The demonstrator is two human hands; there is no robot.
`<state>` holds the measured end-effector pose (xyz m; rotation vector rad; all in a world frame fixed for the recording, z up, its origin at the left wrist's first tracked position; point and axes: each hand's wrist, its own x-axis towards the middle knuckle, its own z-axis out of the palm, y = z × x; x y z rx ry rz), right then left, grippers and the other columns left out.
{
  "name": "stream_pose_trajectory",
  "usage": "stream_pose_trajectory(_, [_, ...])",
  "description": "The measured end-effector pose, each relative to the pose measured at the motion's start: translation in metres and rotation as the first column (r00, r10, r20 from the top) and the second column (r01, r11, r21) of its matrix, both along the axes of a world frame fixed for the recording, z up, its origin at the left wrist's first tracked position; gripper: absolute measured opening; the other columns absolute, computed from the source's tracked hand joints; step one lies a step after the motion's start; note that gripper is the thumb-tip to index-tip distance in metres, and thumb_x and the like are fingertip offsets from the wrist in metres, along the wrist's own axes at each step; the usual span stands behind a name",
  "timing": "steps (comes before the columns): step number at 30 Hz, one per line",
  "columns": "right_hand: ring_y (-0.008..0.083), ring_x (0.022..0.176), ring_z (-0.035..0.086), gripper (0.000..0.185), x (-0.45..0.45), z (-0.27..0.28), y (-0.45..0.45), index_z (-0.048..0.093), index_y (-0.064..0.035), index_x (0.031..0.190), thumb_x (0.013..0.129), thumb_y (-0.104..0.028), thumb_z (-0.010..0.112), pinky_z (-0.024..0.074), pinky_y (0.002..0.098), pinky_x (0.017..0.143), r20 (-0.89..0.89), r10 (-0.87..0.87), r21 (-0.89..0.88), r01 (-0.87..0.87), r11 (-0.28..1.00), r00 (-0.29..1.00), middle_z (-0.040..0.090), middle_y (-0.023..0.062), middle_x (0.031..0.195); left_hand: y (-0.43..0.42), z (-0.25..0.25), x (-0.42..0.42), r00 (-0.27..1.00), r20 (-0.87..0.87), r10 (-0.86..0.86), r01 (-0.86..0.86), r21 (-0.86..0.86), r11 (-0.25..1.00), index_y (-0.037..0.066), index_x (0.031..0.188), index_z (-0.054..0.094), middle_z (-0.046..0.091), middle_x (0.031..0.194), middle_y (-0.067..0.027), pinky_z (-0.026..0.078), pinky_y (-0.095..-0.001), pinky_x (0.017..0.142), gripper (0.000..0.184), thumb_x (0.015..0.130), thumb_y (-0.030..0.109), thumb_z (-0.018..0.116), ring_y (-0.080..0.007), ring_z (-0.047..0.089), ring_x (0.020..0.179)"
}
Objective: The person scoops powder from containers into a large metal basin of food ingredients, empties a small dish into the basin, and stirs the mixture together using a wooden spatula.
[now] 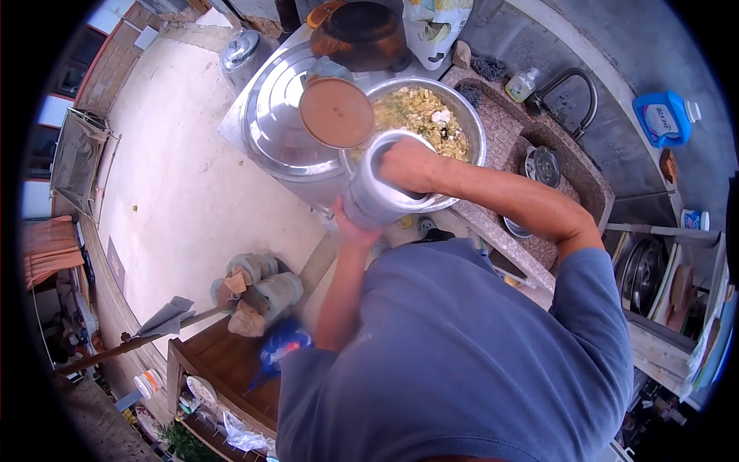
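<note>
My left hand [359, 224] is wrapped round the lower side of a pale grey cylindrical canister [375, 198], which is tilted over the near edge of a metal basin. Inside the canister's mouth is my right hand [408, 165], its fingers hidden by the wall. The metal basin [479, 138] holds a yellowish chopped food mixture [419, 108] with a white patch on top. A round brown lid [336, 112] overlaps the basin's left rim and a large shiny metal lid [275, 115].
A dark-sided pot [362, 38] and a printed bag [436, 27] stand behind the basin. To the right is a stone sink [566, 204] with a tap [589, 92], a soap bottle [523, 84] and a blue jug [663, 119]. Stones [248, 317] lie at lower left.
</note>
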<state>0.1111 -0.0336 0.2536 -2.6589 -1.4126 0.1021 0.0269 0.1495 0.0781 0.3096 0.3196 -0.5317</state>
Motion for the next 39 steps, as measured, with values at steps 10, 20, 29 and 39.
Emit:
stream_pose_trajectory(10, [0.0264,0.067,0.068,0.012,-0.008,-0.009,-0.016,0.065,-0.0050,0.072,0.068,-0.016,0.065,0.0549,0.0382,0.056,0.219,0.047,0.080,-0.066,0.995,0.974,0.066,0.0108,0.082,-0.001,0.002,-0.002,0.995,0.077,0.064,-0.057,-0.094,0.994,0.013,0.150,0.037,0.043,0.151,-0.0083,0.033,-0.0524,0.113,0.079,0.089,0.064,0.036,-0.0321,0.040,0.139])
stream_pose_trajectory(20, [0.0192,0.064,0.066,0.021,-0.022,0.023,-0.051,0.064,-0.0027,0.091,0.072,-0.012,0.063,0.0524,0.0337,0.051,0.406,0.028,0.316,-0.169,0.933,0.914,0.057,0.0048,0.075,0.005,-0.003,-0.004,0.996,0.020,0.087,-0.086,-0.039,0.996,0.019,0.150,0.037,0.042,0.150,-0.0157,0.045,-0.0671,0.084,0.091,0.080,0.077,0.037,-0.0472,0.047,0.127])
stream_pose_trajectory(29, [0.0270,0.062,0.063,0.011,0.044,-0.020,-0.094,0.067,-0.0094,0.090,0.084,-0.018,0.067,0.0510,0.0388,0.054,0.301,-0.299,0.319,0.200,0.926,0.905,0.060,0.0069,0.074,0.039,-0.002,-0.039,0.976,-0.078,0.202,-0.203,-0.008,0.979,0.021,0.148,0.039,0.041,0.150,-0.0148,0.043,-0.0652,0.087,0.088,0.079,0.076,0.036,-0.0447,0.046,0.126])
stream_pose_trajectory(39, [0.0306,0.071,0.067,0.019,0.089,-0.151,-0.057,0.070,-0.0105,0.081,0.088,-0.028,0.067,0.0535,0.0433,0.063,0.074,-0.410,0.280,0.375,0.883,0.909,0.069,0.0074,0.080,0.070,-0.001,-0.092,0.912,-0.084,0.401,-0.395,0.073,0.916,0.022,0.146,0.042,0.043,0.148,-0.0136,0.043,-0.0584,0.078,0.087,0.080,0.077,0.031,-0.0435,0.048,0.120])
